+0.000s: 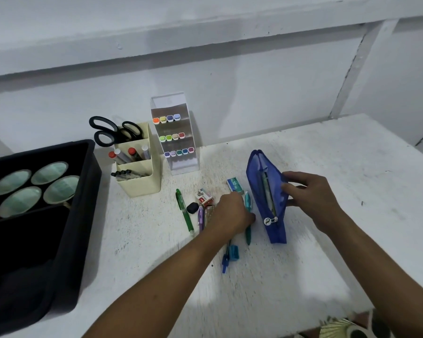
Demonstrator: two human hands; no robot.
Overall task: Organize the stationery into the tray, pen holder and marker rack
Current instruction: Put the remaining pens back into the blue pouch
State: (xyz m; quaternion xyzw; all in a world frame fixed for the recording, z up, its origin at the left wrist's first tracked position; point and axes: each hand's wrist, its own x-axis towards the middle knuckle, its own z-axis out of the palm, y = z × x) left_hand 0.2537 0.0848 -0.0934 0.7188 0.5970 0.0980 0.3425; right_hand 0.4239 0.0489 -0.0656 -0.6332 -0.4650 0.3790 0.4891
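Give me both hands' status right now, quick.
Left hand: fingers curled down around the teal pen on the table; closed on it.
Right hand: closed, gripping the side of the open blue pencil pouch.

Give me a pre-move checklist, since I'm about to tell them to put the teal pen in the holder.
1. Left hand on teal pen: ok, fingers over it; firm grip: cannot tell.
2. Right hand steadies blue pouch: ok.
3. Pen holder has space: cannot tell, already crowded.
4. Path to holder clear: not ok, green pen and staple box lie between.
5. Pouch emptied: not ok, something inside.
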